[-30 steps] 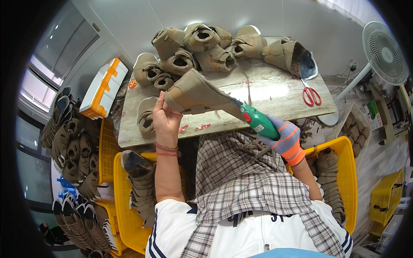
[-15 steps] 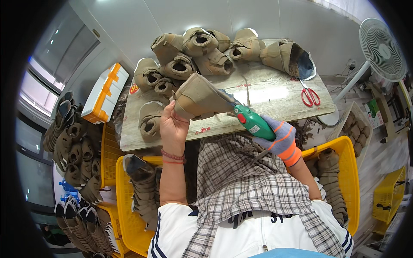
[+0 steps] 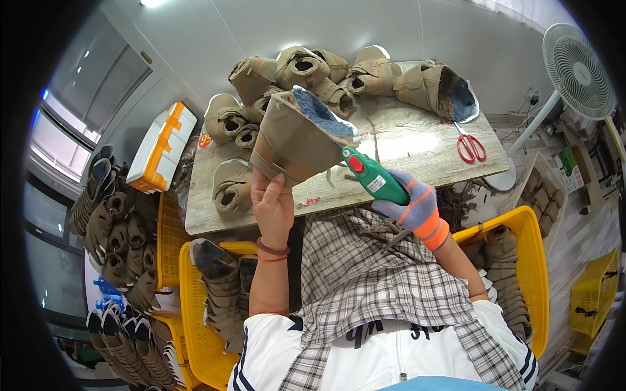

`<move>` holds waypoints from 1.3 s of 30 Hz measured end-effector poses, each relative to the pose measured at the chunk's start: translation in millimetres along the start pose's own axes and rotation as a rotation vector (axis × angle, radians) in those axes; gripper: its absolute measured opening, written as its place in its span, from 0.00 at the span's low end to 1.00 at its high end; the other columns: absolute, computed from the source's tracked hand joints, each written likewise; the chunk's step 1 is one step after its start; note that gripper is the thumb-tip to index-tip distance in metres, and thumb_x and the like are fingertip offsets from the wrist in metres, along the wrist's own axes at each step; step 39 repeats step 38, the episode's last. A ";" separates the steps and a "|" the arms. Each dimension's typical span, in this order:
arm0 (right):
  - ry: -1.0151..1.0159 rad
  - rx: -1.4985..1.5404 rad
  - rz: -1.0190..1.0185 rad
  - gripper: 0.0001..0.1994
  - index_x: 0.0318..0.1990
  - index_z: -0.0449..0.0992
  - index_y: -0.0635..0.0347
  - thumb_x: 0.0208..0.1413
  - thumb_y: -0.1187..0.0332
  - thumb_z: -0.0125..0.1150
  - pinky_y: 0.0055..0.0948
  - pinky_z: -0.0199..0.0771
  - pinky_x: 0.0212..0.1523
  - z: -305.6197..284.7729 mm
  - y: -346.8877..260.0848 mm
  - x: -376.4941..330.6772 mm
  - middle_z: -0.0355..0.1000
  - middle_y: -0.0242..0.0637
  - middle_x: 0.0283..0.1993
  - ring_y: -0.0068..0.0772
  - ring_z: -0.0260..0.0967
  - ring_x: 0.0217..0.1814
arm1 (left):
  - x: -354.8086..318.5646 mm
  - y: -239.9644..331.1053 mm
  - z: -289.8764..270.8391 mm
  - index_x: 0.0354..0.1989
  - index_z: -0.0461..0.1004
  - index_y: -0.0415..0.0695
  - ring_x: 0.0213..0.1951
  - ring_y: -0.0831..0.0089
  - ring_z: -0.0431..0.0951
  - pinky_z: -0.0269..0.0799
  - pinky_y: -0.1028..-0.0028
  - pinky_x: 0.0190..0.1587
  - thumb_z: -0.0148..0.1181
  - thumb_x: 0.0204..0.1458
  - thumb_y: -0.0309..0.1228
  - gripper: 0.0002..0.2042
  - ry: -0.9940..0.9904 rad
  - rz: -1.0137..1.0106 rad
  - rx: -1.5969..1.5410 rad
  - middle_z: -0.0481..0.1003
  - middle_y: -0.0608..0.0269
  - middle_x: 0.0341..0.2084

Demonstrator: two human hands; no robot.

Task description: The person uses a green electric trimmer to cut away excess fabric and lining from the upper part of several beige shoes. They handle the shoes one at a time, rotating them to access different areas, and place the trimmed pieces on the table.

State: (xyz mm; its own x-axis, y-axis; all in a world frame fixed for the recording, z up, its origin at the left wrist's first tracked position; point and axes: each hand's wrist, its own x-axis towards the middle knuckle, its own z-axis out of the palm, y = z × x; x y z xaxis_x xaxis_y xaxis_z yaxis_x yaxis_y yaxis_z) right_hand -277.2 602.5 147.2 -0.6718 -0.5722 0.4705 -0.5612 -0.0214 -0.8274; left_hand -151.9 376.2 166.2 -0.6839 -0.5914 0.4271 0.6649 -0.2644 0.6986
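My bare left hand pinches the lower edge of a brown boot upper, held tilted above the near part of the table. Blue fleecy lining shows in the upper's opening. In a grey and orange glove, my right hand is wrapped round a green handheld electric cutter with a red button. The cutter's front end is at the upper's right edge; whether its blade touches is too small to tell. Strips of brown trimming lie on my checked apron just below the gloved hand.
More boot uppers are heaped along the back of the wooden table. Red-handled scissors lie at its right. Yellow crates with stacked uppers flank me, and a white fan stands at the right.
The boot upper has been turned so its blue-lined opening faces up and right. My left hand has shifted lower on it. The cutter has moved slightly left and up.
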 end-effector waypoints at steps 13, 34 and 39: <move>0.180 0.042 0.111 0.28 0.49 0.72 0.64 0.39 0.66 0.74 0.22 0.73 0.37 -20.2 25.2 5.6 0.76 0.39 0.37 0.23 0.73 0.36 | 34.8 24.2 -50.0 0.40 0.71 0.33 0.47 0.53 0.70 0.65 0.65 0.54 0.51 0.40 0.15 0.15 -0.245 0.515 1.689 0.72 0.48 0.36; 0.470 0.008 0.498 0.26 0.47 0.72 0.69 0.41 0.65 0.72 0.23 0.72 0.37 -85.9 125.1 -22.9 0.75 0.38 0.36 0.21 0.70 0.35 | 222.9 -347.0 79.3 0.64 0.53 0.40 0.67 0.57 0.46 0.42 0.65 0.66 0.57 0.52 0.37 0.32 -0.485 0.047 0.985 0.50 0.45 0.64; 0.517 0.011 0.547 0.26 0.48 0.72 0.68 0.42 0.64 0.72 0.23 0.72 0.38 -93.4 140.7 -29.6 0.75 0.38 0.37 0.22 0.70 0.36 | 269.3 -386.0 136.1 0.68 0.36 0.44 0.68 0.49 0.37 0.33 0.57 0.68 0.63 0.44 0.47 0.49 -0.422 -0.065 1.300 0.42 0.47 0.67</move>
